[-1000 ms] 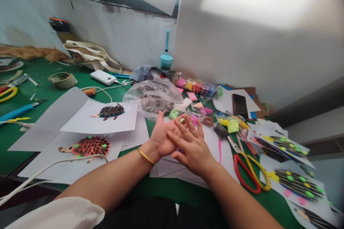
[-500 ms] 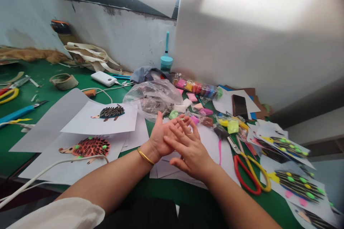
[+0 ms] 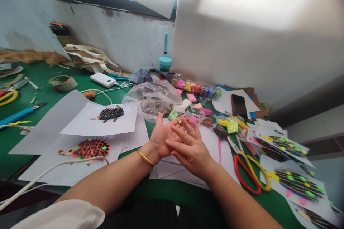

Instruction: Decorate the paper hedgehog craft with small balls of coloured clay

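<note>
Green bench [image 3: 166, 190] with white paper [image 3: 168, 170] spread across it.
Above the paper, the left hand [image 3: 168, 134] lies open, palm up; the right hand [image 3: 192, 150], fingers loosely spread, overlaps it, any hold hidden. A small green lump [image 3: 180, 122] sits near the left fingertips.

i am facing a green table [image 3: 166, 189]. scissors [image 3: 240, 153] are lying on it to my right, a blue cutter [image 3: 16, 115] to my left.
</note>
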{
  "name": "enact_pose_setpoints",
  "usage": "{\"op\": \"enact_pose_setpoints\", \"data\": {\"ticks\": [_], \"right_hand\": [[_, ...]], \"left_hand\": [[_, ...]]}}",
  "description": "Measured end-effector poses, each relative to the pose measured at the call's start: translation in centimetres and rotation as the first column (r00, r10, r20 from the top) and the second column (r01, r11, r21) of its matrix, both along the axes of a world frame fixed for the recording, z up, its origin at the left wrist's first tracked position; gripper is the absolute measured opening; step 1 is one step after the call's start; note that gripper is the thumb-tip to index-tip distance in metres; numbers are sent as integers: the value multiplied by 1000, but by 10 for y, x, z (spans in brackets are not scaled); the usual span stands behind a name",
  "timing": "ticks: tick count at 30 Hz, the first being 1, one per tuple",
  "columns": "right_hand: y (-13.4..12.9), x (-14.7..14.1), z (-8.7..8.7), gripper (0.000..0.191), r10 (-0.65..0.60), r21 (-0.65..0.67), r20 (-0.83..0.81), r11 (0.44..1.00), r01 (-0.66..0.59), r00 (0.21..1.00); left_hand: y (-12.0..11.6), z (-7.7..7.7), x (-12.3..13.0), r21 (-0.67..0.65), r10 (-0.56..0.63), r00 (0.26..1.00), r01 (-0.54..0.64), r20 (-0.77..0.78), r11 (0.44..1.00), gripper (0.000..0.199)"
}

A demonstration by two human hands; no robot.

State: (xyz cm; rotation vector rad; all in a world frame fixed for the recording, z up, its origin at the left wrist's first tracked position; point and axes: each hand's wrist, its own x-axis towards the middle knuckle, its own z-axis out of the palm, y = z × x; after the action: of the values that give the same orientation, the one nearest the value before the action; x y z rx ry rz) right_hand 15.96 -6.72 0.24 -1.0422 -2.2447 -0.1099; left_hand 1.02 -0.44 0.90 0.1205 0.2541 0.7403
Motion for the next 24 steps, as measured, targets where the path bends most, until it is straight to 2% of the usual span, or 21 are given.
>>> {"op": "enact_pose_setpoints", "data": {"ticks": [4, 9, 11, 14, 16, 20, 24], "right_hand": [[2, -1, -5, 24, -63, -38, -33, 997, 61, 997], [3, -1, -3, 13, -30, -89, -130, 996, 18, 991], [4, 6, 0, 11, -51, -87, -191, 996, 35, 980], [9, 30, 3, 10, -168, -117, -332, 984, 136, 928], [15, 49, 1, 12, -261, -239, -379, 954, 179, 888], [24, 69, -11, 13, -340, -523, -263, 837, 163, 903], [26, 66, -19, 12, -339, -642, -162, 749, 161, 927]], "left_hand": [[-3, -2, 3, 5, -34, 999, 34, -17, 999, 85], [-6, -3, 4, 54, -118, 993, 119, -33, 991, 80], [-4, -2, 3, 41, -74, 996, 76, -50, 996, 76], [3, 1, 1, 3, 93, 990, -93, -106, 996, 68], [8, 3, 0, -14, 182, 971, -186, -156, 982, 63], [14, 2, -1, -42, 228, 951, -241, -209, 970, 56], [14, 0, -1, -42, 229, 950, -243, -213, 969, 55]]}}
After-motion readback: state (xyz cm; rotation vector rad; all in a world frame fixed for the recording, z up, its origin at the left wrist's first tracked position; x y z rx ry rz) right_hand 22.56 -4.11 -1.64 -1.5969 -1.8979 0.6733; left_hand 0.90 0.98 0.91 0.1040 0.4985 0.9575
